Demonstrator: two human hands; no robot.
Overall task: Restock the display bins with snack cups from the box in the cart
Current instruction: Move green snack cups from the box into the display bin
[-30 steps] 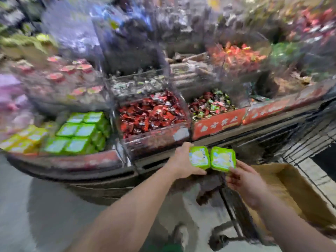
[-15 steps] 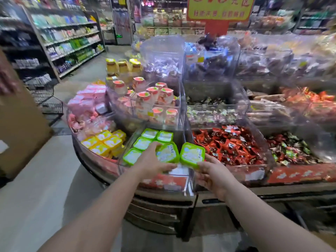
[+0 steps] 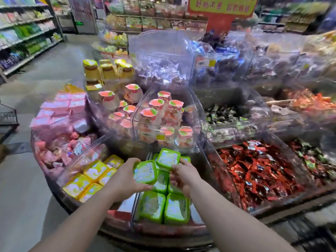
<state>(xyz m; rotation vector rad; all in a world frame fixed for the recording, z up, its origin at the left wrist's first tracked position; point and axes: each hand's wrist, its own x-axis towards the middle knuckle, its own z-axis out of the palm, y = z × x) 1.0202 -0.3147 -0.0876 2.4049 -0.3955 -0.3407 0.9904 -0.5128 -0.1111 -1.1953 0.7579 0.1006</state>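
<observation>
Snack cups, two green-lidded square ones, are up over the green bin right now: my left hand (image 3: pixel 127 180) grips one green cup (image 3: pixel 145 172) by its near edge and side, and my right hand (image 3: pixel 183 176) pinches the second cup (image 3: pixel 168 159) just beyond it, the two cups touching or close to it. Both sit above the stock already in the clear bin (image 3: pixel 135 206), where more green cups (image 3: pixel 164 208) lie in rows, two at the front and others partly hidden under my hands. I judge this as the placing step: the cups are brought over and not yet set down. Next I need to lower each one flat, lid up, onto the row below, square with its neighbours, then let go. The yellow cups (image 3: pixel 91 177) sit in the bin just to the left, so I must keep to the green side of the divider. The cart and box are out of view.
</observation>
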